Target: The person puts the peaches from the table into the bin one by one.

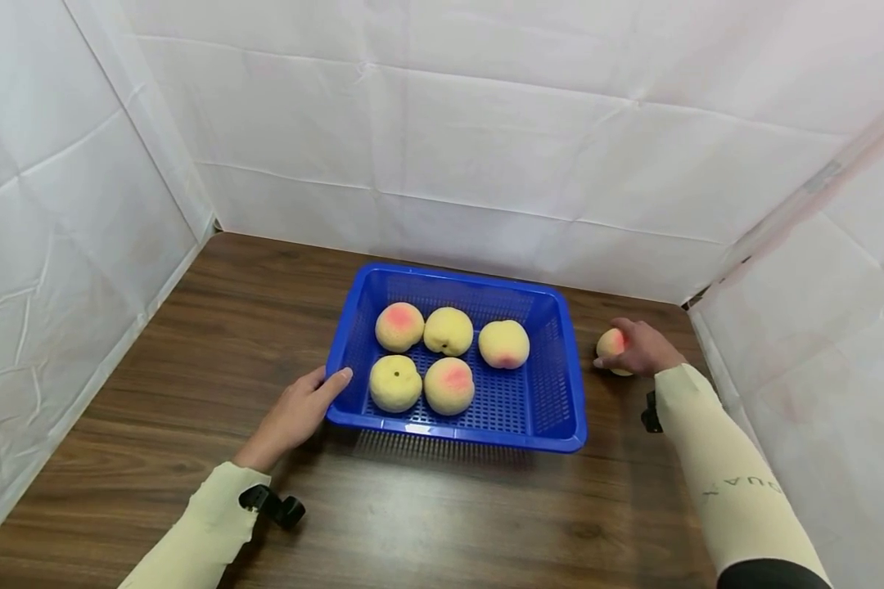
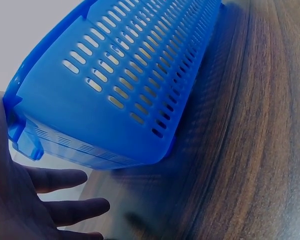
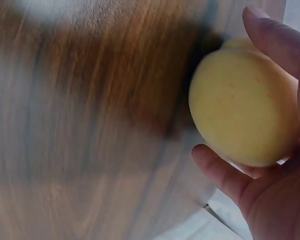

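Note:
A blue plastic basket (image 1: pixel 575 384) with slotted walls stands on the wooden table. Several pale yellow peaches with pink blushes lie inside, among them a front peach (image 1: pixel 449 386) and a right-hand peach (image 1: pixel 504 343). My left hand (image 1: pixel 304 409) holds the basket's left rim, thumb over the edge; in the left wrist view its other fingers (image 2: pixel 75 211) extend outside the wall. Right of the basket, my right hand (image 1: pixel 642 347) grips a single peach (image 3: pixel 242 107) between thumb and fingers. Whether that peach touches the table cannot be told.
The brown wood table (image 1: pixel 155 384) extends on both sides of the basket and in front of it. White sheeting (image 1: pixel 486 147) rises behind the table and along its left and right sides, close to my right arm.

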Motion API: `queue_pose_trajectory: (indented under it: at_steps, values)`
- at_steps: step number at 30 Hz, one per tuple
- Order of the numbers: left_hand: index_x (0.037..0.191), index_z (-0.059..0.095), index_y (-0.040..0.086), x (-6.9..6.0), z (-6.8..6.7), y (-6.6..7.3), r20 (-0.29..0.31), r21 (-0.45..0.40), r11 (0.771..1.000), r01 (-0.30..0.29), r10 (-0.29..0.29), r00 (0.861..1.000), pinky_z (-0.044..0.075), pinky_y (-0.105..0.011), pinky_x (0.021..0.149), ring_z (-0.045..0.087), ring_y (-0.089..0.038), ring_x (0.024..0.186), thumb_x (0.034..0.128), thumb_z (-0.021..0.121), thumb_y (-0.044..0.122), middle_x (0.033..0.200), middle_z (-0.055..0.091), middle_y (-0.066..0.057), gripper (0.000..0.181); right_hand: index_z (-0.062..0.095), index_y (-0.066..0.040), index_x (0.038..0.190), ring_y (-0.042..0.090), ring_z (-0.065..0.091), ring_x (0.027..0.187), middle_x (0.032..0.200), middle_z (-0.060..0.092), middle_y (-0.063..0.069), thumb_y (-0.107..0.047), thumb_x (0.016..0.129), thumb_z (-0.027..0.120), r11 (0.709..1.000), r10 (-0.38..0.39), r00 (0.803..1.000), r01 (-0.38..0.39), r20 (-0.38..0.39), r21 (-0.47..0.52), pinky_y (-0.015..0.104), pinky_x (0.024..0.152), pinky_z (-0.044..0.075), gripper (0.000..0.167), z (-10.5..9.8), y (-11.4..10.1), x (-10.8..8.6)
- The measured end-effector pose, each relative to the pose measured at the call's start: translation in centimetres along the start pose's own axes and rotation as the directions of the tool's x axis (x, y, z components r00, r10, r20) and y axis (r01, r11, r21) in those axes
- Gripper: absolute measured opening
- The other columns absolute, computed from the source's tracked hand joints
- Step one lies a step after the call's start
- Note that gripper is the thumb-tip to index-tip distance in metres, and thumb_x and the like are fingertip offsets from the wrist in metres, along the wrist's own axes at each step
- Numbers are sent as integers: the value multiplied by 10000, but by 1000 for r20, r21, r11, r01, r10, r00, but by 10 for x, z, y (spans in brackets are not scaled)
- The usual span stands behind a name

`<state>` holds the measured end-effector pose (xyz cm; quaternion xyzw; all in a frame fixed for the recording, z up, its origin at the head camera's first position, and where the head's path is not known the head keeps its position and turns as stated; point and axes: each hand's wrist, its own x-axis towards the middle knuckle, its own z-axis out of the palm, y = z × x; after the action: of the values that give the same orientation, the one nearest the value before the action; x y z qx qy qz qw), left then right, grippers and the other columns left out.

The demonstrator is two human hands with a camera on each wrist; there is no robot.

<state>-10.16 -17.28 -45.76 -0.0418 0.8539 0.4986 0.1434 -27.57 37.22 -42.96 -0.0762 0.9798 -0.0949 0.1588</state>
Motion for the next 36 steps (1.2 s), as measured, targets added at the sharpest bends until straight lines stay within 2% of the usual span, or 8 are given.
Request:
queue_pose_trajectory:
  at_steps: [3, 7, 11, 14, 19, 27, 36]
  values:
    - [1597, 395, 50, 0, 0, 0, -2, 1, 1000, -4, 4, 1000, 383, -652, 1179, 535, -419, 1410, 1072, 385, 629, 1534, 546, -234, 781, 380, 57, 1526, 503, 551, 1193, 1367, 508, 408, -434, 848, 828, 1000, 15, 1000, -14, -15, 19, 656, 1028, 479, 949, 4, 2, 2]
    - [1595, 397, 48, 0, 1, 0, -6, 0, 1000, -8, 8, 1000, 387, -647, 1177, 542, -414, 1404, 1075, 386, 620, 1527, 553, -234, 773, 463, 19, 1453, 444, 600, 1061, 1240, 598, 344, -407, 833, 847, 999, 25, 998, -23, -53, 37, 588, 919, 524, 845, 7, 4, 2]
    - [1599, 390, 45, 0, 1, 0, -3, -3, 1000, -10, 10, 1000, 384, -646, 1181, 539, -414, 1409, 1076, 388, 619, 1536, 545, -233, 776, 533, -5, 1367, 373, 629, 926, 1098, 668, 274, -387, 819, 856, 999, 2, 995, 2, -99, 36, 505, 824, 533, 742, 10, 9, 3]
    - [1609, 372, 48, -1, 1, 0, 5, -5, 1000, -10, 10, 1000, 372, -651, 1189, 522, -418, 1426, 1072, 387, 630, 1556, 524, -231, 792, 547, 0, 1345, 348, 633, 888, 1053, 679, 252, -363, 814, 849, 999, -14, 993, 18, -118, 30, 474, 792, 530, 711, 13, 13, 3]
    - [1609, 370, 46, 0, 2, 0, 5, -11, 1000, -6, 6, 1000, 367, -651, 1192, 513, -420, 1434, 1080, 392, 606, 1559, 520, -232, 771, 544, 9, 1360, 339, 637, 892, 1059, 691, 241, -345, 813, 839, 999, -12, 994, 16, -108, 30, 454, 785, 535, 716, 13, 13, 1]
    - [1602, 380, 37, 0, 0, 0, -5, -9, 1000, -2, 2, 1000, 370, -651, 1190, 516, -426, 1430, 1076, 390, 616, 1551, 525, -241, 782, 543, 19, 1383, 343, 640, 928, 1105, 688, 252, -351, 802, 841, 999, -33, 994, 34, -102, 8, 484, 818, 545, 751, 10, 11, 1]
    - [1604, 373, 36, 0, 0, 0, 3, -14, 1000, -1, 1, 1000, 369, -654, 1190, 511, -426, 1433, 1075, 387, 620, 1555, 520, -243, 788, 498, 35, 1437, 340, 637, 961, 1163, 681, 265, -362, 819, 833, 1000, -28, 998, 28, -49, 5, 470, 825, 558, 807, -1, 0, -5]
